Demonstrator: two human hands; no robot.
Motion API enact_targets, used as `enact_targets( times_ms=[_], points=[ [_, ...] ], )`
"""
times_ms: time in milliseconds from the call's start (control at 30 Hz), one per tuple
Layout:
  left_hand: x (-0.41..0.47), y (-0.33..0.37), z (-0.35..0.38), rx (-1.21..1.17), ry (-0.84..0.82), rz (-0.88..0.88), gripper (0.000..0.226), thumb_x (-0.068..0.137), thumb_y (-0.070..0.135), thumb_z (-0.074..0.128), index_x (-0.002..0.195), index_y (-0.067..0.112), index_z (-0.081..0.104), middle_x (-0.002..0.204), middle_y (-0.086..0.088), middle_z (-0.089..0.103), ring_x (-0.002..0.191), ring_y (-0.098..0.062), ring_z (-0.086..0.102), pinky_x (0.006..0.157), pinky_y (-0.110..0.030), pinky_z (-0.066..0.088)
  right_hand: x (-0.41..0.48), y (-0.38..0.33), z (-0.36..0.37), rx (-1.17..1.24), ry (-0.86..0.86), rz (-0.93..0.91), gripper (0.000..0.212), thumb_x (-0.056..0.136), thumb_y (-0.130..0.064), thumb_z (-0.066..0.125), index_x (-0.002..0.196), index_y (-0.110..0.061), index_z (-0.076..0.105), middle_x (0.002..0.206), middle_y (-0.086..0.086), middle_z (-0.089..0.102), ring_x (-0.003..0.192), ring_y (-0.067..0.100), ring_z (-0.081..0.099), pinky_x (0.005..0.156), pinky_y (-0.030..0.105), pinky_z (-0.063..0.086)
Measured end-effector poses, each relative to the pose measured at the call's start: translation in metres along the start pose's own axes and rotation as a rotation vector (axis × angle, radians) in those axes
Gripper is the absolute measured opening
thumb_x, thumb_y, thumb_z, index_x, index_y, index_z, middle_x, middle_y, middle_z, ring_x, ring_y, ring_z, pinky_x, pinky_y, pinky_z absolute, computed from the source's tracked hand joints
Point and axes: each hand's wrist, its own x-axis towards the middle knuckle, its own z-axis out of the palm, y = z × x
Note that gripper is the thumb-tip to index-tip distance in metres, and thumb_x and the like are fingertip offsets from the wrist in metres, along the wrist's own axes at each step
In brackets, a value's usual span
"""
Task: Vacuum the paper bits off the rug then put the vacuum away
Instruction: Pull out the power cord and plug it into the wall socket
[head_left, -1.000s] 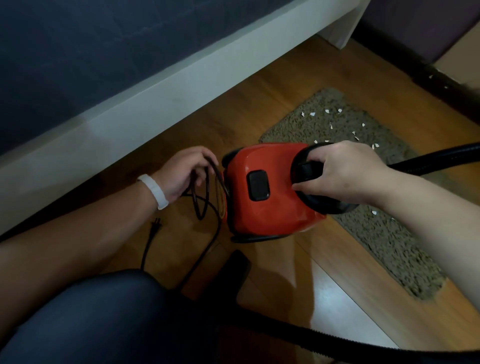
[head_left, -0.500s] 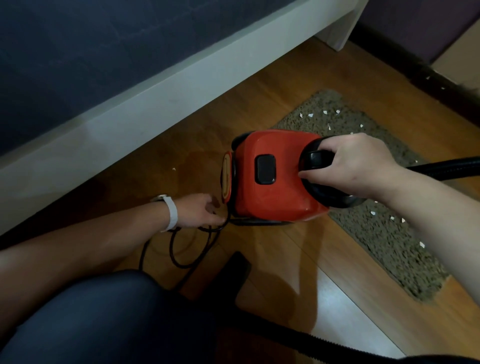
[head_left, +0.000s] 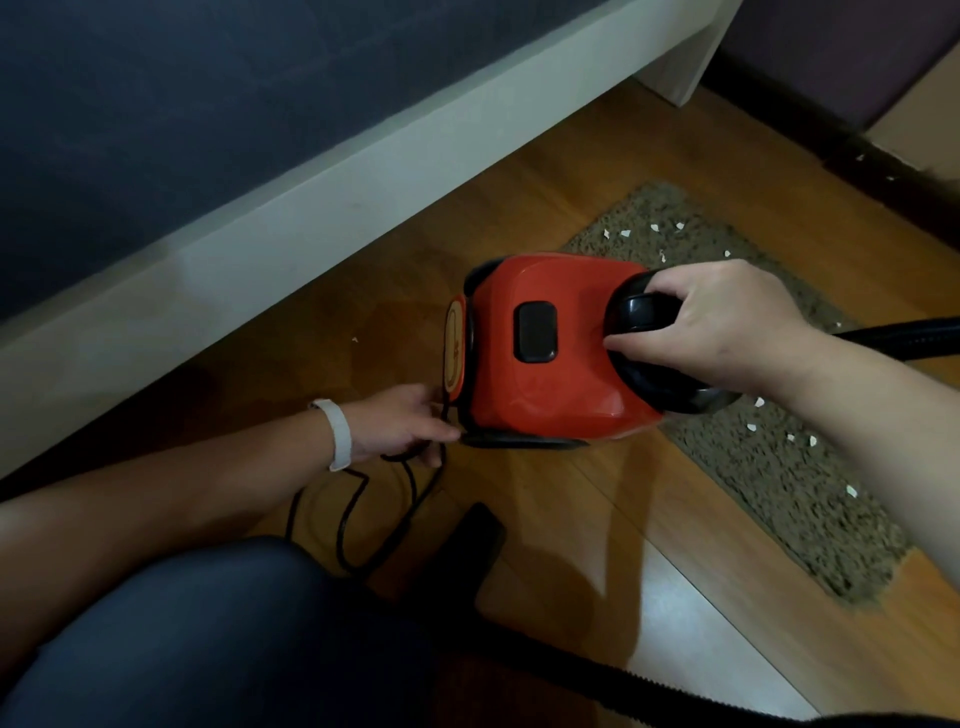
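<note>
Vacuum (head_left: 571, 291) label (head_left: 453, 348) blurred; left hand (head_left: 400, 426) pinches cord (head_left: 366, 480).

Dim, soft focus, floor glare.

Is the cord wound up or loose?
Loose: the cord lies in slack loops on the floor, left hand holding it by the vacuum.

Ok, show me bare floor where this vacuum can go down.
Bare wood lies between the bed frame and the vacuum, one paper bit aside, and between the rug and the hose nearer you. Crowded: the cord loops by the left hand; the rug carries paper bits.
</note>
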Motion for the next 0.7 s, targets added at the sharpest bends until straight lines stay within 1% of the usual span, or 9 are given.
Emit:
enact_targets(
  times_ms=[67, 100, 167, 233, 300, 400, 467, 600, 700],
  points=[
    [0.003, 0.001, 0.001, 0.05, 0.182, -0.011, 0.029, 0.09, 0.008, 0.064, 0.118, 0.012, 0.057, 0.084, 0.0, 0.074, 0.067, -0.023, 0.064, 0.066, -0.035, 0.055, -0.001, -0.001, 0.0, 0.001, 0.002, -0.004, 0.038, 0.068, -0.062, 0.071, 0.089, -0.03, 0.073, 0.089, -0.013, 0.072, 0.092, 0.017, 0.064, 0.087, 0.04, 0.051],
    [0.003, 0.003, 0.001, 0.046, 0.268, -0.014, 0.022, 0.091, 0.006, 0.061, 0.112, 0.012, 0.059, 0.08, -0.001, 0.073, 0.066, -0.022, 0.064, 0.067, -0.037, 0.055, -0.002, -0.002, 0.001, 0.003, -0.001, -0.004, 0.038, 0.067, -0.062, 0.071, 0.088, -0.03, 0.072, 0.088, -0.014, 0.071, 0.091, 0.016, 0.064, 0.086, 0.039, 0.051],
    [0.002, 0.007, -0.007, -0.028, 0.411, 0.011, 0.015, 0.096, 0.009, 0.054, 0.109, 0.013, 0.061, 0.09, -0.009, 0.073, 0.068, -0.022, 0.066, 0.068, -0.038, 0.056, -0.002, -0.003, 0.0, 0.014, -0.01, -0.007, 0.038, 0.067, -0.062, 0.071, 0.087, -0.03, 0.072, 0.086, -0.014, 0.071, 0.09, 0.015, 0.064, 0.086, 0.039, 0.051],
    [-0.002, 0.017, -0.019, -0.175, 0.55, 0.059, 0.015, 0.1, 0.017, 0.051, 0.106, 0.014, 0.065, 0.1, -0.014, 0.072, 0.078, -0.024, 0.07, 0.074, -0.04, 0.057, -0.003, -0.004, -0.001, 0.026, -0.028, -0.015, 0.037, 0.068, -0.061, 0.072, 0.087, -0.03, 0.072, 0.086, -0.014, 0.071, 0.089, 0.015, 0.065, 0.085, 0.038, 0.051],
    [-0.005, 0.032, -0.028, -0.281, 0.632, 0.135, 0.02, 0.101, 0.025, 0.049, 0.106, 0.02, 0.067, 0.1, -0.009, 0.071, 0.083, -0.023, 0.069, 0.077, -0.04, 0.056, -0.003, -0.006, 0.0, 0.023, -0.047, -0.023, 0.038, 0.067, -0.062, 0.071, 0.087, -0.03, 0.072, 0.085, -0.015, 0.07, 0.088, 0.015, 0.064, 0.084, 0.037, 0.051],
    [-0.012, 0.058, -0.031, -0.348, 0.584, 0.273, 0.029, 0.102, 0.032, 0.043, 0.11, 0.02, 0.067, 0.086, -0.002, 0.069, 0.074, -0.017, 0.064, 0.067, -0.031, 0.049, -0.003, -0.009, 0.004, -0.029, -0.069, -0.047, 0.04, 0.068, -0.065, 0.07, 0.086, -0.029, 0.071, 0.085, -0.013, 0.07, 0.087, 0.016, 0.064, 0.083, 0.037, 0.052],
    [-0.017, 0.07, -0.022, -0.309, 0.524, 0.32, 0.032, 0.102, 0.036, 0.042, 0.101, 0.016, 0.067, 0.075, -0.001, 0.064, 0.066, -0.015, 0.059, 0.061, -0.028, 0.045, -0.002, -0.01, 0.007, -0.077, -0.091, -0.059, 0.041, 0.069, -0.067, 0.068, 0.086, -0.03, 0.07, 0.085, -0.013, 0.069, 0.088, 0.017, 0.063, 0.082, 0.037, 0.051],
    [-0.03, 0.081, 0.0, 0.124, 0.456, 0.308, 0.04, 0.099, 0.041, 0.048, 0.073, 0.013, 0.062, 0.065, -0.002, 0.06, 0.061, -0.017, 0.057, 0.064, -0.031, 0.045, 0.0, -0.006, 0.01, -0.11, -0.108, -0.047, 0.043, 0.07, -0.069, 0.066, 0.09, -0.031, 0.07, 0.089, -0.011, 0.07, 0.091, 0.018, 0.063, 0.082, 0.037, 0.051],
    [-0.037, 0.086, 0.004, 0.314, 0.395, 0.331, 0.041, 0.097, 0.031, 0.053, 0.068, 0.004, 0.066, 0.06, -0.003, 0.063, 0.057, -0.016, 0.059, 0.062, -0.029, 0.048, 0.002, -0.001, 0.011, -0.114, -0.09, -0.023, 0.044, 0.07, -0.07, 0.066, 0.091, -0.032, 0.07, 0.091, -0.012, 0.07, 0.092, 0.018, 0.064, 0.08, 0.035, 0.051]
  ],
)
